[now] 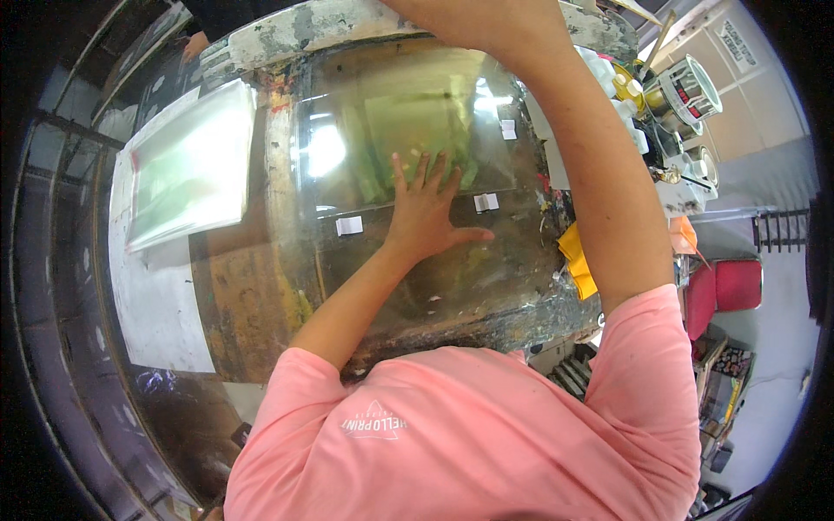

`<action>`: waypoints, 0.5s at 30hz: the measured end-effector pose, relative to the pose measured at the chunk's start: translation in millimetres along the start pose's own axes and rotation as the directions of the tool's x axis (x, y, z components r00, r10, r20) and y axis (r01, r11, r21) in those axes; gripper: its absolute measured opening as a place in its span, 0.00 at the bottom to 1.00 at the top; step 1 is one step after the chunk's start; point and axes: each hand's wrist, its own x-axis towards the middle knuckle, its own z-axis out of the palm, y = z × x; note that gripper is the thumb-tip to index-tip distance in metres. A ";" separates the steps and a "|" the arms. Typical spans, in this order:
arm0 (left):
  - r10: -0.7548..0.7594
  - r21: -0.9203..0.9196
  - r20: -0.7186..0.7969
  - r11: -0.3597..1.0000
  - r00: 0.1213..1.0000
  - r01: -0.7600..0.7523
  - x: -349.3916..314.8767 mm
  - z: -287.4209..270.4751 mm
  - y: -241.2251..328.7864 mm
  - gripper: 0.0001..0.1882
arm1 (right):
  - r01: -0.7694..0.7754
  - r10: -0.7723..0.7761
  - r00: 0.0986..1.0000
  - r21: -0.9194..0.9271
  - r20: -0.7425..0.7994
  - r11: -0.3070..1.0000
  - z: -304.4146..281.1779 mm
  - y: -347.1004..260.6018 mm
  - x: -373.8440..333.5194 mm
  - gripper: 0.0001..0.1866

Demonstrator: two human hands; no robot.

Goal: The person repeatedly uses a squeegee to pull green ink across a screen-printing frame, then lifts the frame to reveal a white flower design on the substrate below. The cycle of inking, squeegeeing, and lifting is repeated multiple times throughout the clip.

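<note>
I judged the left hand [424, 208], fingers spread and empty, steadied the clear sheet [408, 122], with even pressure required next; right hand [460, 17] grip undeterminable.

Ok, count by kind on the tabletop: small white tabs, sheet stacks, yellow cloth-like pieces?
Small white tabs near the left hand: 3
Sheet stack: 1
Yellow cloth-like piece: 1
Total visible: 5

Left hand [423, 210] on film [373, 113] on table [248, 291]; sheet stack [195, 165] left; bottles [627, 111], can [671, 94] right.
</note>
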 end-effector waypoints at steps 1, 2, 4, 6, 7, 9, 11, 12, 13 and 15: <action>0.014 -0.008 -0.037 1.000 0.999 -0.015 -0.9 -0.1 -0.5 0.68 | -0.016 0.016 1.000 0.021 0.014 1.000 0.3 0.2 0.7 0.27; 0.019 -0.014 -0.047 1.000 0.999 -0.020 -1.4 0.0 -1.0 0.68 | -0.004 0.004 1.000 0.016 -0.003 1.000 0.7 0.7 1.3 0.27; 0.034 -0.024 -0.087 0.999 0.996 -0.037 -2.7 0.4 -1.0 0.67 | 0.021 -0.021 0.999 0.005 -0.039 1.000 2.6 1.1 2.3 0.27; 0.039 -0.031 -0.104 0.999 0.994 -0.042 -3.6 1.0 -0.7 0.66 | 0.025 -0.026 0.999 -0.004 -0.030 1.000 3.6 1.5 2.3 0.26; 0.041 -0.033 -0.114 0.998 0.993 -0.045 -3.8 1.3 -0.8 0.65 | 0.027 -0.028 0.999 -0.010 -0.026 1.000 3.9 1.2 2.0 0.26; 0.039 -0.027 -0.108 0.999 0.993 -0.042 -4.6 2.3 -1.6 0.65 | 0.040 -0.041 0.998 -0.025 -0.044 0.999 3.1 -0.5 0.5 0.26; 0.038 -0.020 -0.106 0.999 0.994 -0.040 -5.2 4.3 -2.3 0.65 | 0.020 -0.020 1.000 -0.028 -0.021 0.999 0.5 -3.4 -0.9 0.26; 0.041 -0.019 -0.088 0.999 0.995 -0.042 -5.2 5.5 -2.0 0.64 | -0.008 0.009 1.000 -0.026 0.012 1.000 -1.3 -4.5 -0.9 0.26; 0.050 -0.024 -0.102 0.998 0.994 -0.053 -5.3 6.2 -1.4 0.63 | -0.036 0.037 0.998 -0.024 0.044 0.999 -3.4 -6.0 -1.5 0.26; 0.070 -0.067 -0.125 0.995 0.990 -0.079 -5.6 3.4 -1.0 0.60 | -0.016 0.018 0.999 -0.046 0.045 0.999 -6.1 -8.2 -2.5 0.26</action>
